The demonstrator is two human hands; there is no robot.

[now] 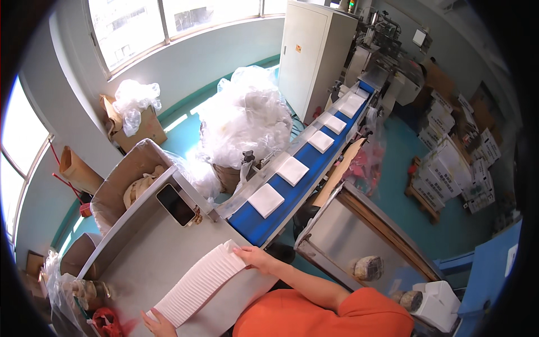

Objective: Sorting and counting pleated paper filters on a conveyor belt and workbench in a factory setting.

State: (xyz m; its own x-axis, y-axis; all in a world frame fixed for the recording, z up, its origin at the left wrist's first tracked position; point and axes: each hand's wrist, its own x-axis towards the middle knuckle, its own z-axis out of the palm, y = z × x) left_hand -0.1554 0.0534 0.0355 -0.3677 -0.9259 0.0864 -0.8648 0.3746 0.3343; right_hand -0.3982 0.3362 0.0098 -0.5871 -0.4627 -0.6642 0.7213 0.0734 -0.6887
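A long row of white folded pads (196, 286), pressed side by side, lies slantwise over the metal table (143, 236). My left hand (160, 324) grips its near left end, partly cut off by the lower edge of the picture. At the far right end, my right hand (255, 258) has its fingers round the last pads. Just beyond that hand begins a blue conveyor belt (252, 226), where several flat white square stacks (266, 200) sit spaced apart in a line.
A phone (175, 205) lies by the table's raised rim. Behind stand a lined bin (126, 180) and a heap of clear plastic (241, 112). Right of the belt is a second metal table (359, 236) holding a tape roll (369, 268). Cartons (446, 171) are stacked far right.
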